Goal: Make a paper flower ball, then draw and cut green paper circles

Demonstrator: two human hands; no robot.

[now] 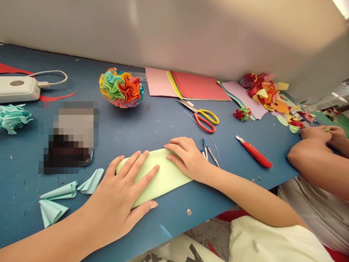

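A light green sheet of paper (166, 173), which looks folded into a long strip, lies near the table's front edge. My left hand (128, 185) rests on its left part with the fingers spread. At the far right edge of the paper, my right hand (188, 156) touches it with fingers stretched out and slightly bent, thumb apart. Just beyond my right wrist are compasses or a similar blue-tipped metal tool (208, 151), partly hidden by that hand. Pale teal folded paper pieces (58, 191) lie left of my left hand.
Behind stand a multicoloured paper ball (121, 89), stacked coloured sheets (199, 85) and red-yellow scissors (204, 118). A red utility knife (256, 153) lies at right, near another person's arm (319, 160). At left are a blurred-out phone-like object (72, 134) and a white power bank (19, 87).
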